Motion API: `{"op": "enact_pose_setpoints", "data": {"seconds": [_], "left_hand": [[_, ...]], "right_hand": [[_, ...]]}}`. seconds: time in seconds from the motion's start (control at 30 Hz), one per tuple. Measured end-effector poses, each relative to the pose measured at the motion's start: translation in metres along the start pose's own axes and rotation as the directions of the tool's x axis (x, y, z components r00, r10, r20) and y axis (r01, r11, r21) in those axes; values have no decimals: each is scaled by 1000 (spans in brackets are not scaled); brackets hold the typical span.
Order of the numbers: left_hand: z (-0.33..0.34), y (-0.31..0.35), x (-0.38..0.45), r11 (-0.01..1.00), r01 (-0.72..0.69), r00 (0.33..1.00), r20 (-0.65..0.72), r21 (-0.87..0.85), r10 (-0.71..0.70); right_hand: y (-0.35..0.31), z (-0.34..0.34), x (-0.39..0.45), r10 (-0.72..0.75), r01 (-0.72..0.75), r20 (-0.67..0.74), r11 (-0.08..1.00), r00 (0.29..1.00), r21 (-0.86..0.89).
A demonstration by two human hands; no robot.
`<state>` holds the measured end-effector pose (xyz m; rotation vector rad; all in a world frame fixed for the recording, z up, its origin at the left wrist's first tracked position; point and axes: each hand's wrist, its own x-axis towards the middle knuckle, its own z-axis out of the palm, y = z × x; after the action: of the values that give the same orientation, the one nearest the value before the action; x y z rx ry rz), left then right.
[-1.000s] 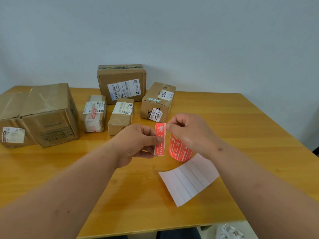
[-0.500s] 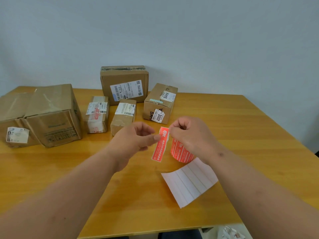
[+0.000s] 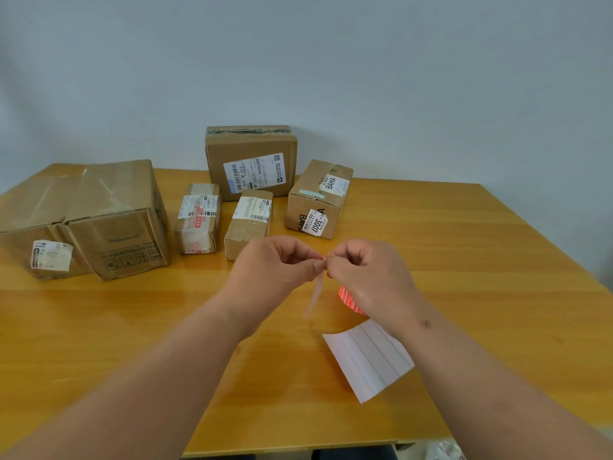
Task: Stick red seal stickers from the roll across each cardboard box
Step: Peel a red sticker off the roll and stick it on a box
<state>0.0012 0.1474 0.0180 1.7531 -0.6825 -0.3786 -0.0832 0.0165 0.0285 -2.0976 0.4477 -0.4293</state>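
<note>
My left hand [image 3: 275, 267] and my right hand [image 3: 368, 277] meet above the table, both pinching the top end of one red seal sticker [image 3: 314, 293]. The sticker hangs down edge-on and blurred, showing its pale side. The red sticker roll [image 3: 348, 300] lies on the table under my right hand, mostly hidden by it. A white strip of bare backing paper [image 3: 368, 356] trails from the roll toward me. Several cardboard boxes stand beyond my hands: a small one [image 3: 248, 224], a taped one [image 3: 199, 220], one marked BAHA [image 3: 318, 200], a flat one [image 3: 252, 161] and a large one [image 3: 116, 217].
A wooden table [image 3: 464, 260] carries everything, its front edge close to me. Another large box [image 3: 30, 227] sits at the far left. A pale wall rises behind the boxes.
The sticker has come off the roll and turned from its red face to edge-on. Both hands have risen slightly and closed in on its top end.
</note>
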Motion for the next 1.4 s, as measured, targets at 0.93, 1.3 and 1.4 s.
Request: {"op": "enact_pose_setpoints", "data": {"seconds": [0.93,1.3,1.4], "left_hand": [[-47,-30,23,684,217,764,-315,-697,-563],[-37,-14,24,848,173,850,-359,-501,-385],[-34,-12,23,888,156,878,-352,-433,-326]], "right_hand": [[1,-6,12,-84,30,-135,932,987,-360],[1,3,12,-200,237,148,562,968,-793],[1,7,14,-210,259,184,420,960,-870]]}}
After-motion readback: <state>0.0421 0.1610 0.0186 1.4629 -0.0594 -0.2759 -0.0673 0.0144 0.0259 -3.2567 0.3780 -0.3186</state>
